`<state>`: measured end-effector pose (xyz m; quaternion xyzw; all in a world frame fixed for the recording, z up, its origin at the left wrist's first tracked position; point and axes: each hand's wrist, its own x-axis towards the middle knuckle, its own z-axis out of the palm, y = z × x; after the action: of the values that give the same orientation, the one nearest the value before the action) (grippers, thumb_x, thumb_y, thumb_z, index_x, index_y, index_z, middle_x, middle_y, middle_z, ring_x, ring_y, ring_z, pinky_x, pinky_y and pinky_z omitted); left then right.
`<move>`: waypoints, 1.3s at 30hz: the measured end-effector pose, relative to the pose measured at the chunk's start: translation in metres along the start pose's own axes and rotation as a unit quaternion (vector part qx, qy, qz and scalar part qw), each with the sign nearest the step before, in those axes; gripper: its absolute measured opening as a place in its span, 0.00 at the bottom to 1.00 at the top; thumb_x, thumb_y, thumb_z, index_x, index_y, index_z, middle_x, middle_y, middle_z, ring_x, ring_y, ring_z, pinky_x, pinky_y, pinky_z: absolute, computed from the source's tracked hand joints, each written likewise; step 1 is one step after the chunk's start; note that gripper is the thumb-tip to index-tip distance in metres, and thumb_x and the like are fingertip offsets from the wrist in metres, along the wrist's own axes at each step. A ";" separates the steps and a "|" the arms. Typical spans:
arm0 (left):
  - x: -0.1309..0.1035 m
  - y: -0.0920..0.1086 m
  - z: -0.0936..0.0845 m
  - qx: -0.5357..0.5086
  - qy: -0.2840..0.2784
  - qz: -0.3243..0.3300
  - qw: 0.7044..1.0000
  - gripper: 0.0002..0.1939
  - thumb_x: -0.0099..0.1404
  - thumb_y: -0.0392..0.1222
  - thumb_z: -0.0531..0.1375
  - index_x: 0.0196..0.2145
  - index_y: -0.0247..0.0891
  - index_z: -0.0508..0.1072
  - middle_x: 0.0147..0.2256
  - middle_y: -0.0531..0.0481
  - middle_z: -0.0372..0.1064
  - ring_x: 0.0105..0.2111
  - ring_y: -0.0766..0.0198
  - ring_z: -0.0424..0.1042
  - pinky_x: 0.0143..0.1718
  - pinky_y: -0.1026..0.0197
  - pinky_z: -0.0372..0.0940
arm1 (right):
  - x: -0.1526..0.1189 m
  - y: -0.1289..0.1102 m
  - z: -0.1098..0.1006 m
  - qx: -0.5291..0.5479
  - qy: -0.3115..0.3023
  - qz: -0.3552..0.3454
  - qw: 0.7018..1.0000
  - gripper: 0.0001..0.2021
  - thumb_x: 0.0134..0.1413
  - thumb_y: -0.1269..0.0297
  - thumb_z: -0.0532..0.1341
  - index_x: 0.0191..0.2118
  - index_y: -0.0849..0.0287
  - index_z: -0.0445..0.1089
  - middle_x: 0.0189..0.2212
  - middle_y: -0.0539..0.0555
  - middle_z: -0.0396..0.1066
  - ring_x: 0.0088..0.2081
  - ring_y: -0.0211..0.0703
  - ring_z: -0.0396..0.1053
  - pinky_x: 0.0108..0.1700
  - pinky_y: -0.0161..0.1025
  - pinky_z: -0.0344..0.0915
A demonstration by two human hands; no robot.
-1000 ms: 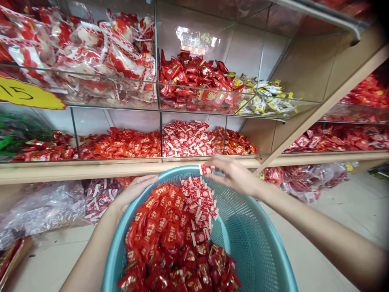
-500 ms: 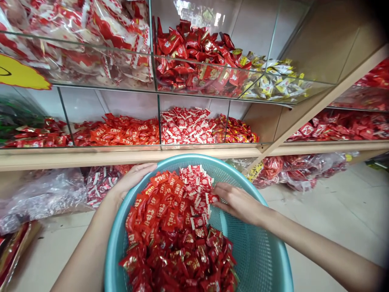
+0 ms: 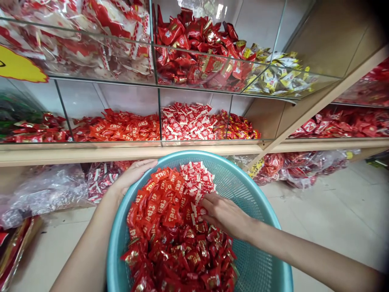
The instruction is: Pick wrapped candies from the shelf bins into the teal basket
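Note:
A teal plastic basket (image 3: 275, 215) with perforated walls holds wrapped candies. My left hand (image 3: 133, 176) is closed on its far left rim, the thumb hidden from sight. Inside the basket, my right hand (image 3: 223, 213) has its fingers curled at a small red-and-white wrapped candy (image 3: 200, 213), fingertips partly hidden. Beyond those fingers lies a heap of red-and-white candies (image 3: 197, 176). Orange-red candies (image 3: 161, 202) with gold lettering fill the left side. Dark red shiny candies (image 3: 185, 263) cover the near part.
A wooden shelf edge (image 3: 75, 154) runs just beyond the basket. Glass-fronted bins above hold red-and-white candies (image 3: 188, 121), orange-red candies (image 3: 124, 125) and larger red packets (image 3: 197, 44). Plastic bags (image 3: 54, 186) lie beneath the shelf on the tiled floor (image 3: 328, 215).
My right hand has moved left and slightly nearer within the basket, over the lower red-and-white candies. My left hand stays on the rim. The view has tilted slightly.

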<state>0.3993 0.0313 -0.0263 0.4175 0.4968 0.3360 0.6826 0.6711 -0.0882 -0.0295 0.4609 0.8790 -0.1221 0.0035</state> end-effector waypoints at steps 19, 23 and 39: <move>0.007 -0.007 -0.005 -0.039 -0.023 0.007 0.999 0.19 0.53 0.46 0.66 0.43 0.40 0.77 0.35 0.48 0.79 0.31 0.62 0.76 0.36 0.63 0.68 | 0.078 0.025 -0.094 -0.002 0.242 0.035 0.970 0.08 0.61 0.64 0.52 0.33 0.61 0.64 0.29 0.53 0.66 0.28 0.37 0.62 0.30 0.36 0.56; 0.005 -0.005 -0.004 -0.029 -0.020 0.022 0.999 0.17 0.53 0.46 0.66 0.41 0.40 0.78 0.35 0.49 0.80 0.31 0.64 0.76 0.36 0.65 0.67 | 0.141 0.045 -0.124 -0.071 0.230 0.017 0.970 0.09 0.58 0.72 0.51 0.41 0.60 0.66 0.37 0.56 0.68 0.37 0.41 0.65 0.36 0.36 0.58; 0.001 -0.003 -0.003 -0.032 -0.034 0.037 0.998 0.17 0.54 0.47 0.66 0.41 0.39 0.78 0.36 0.48 0.79 0.34 0.59 0.77 0.40 0.60 0.68 | 0.201 0.047 -0.142 -0.180 0.145 -0.070 0.970 0.13 0.53 0.73 0.57 0.45 0.63 0.67 0.46 0.61 0.68 0.46 0.48 0.65 0.44 0.40 0.60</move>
<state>0.3969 0.0316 -0.0296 0.4245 0.4462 0.3621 0.6997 0.6090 0.1312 0.0742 0.4031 0.9076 0.1060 -0.0497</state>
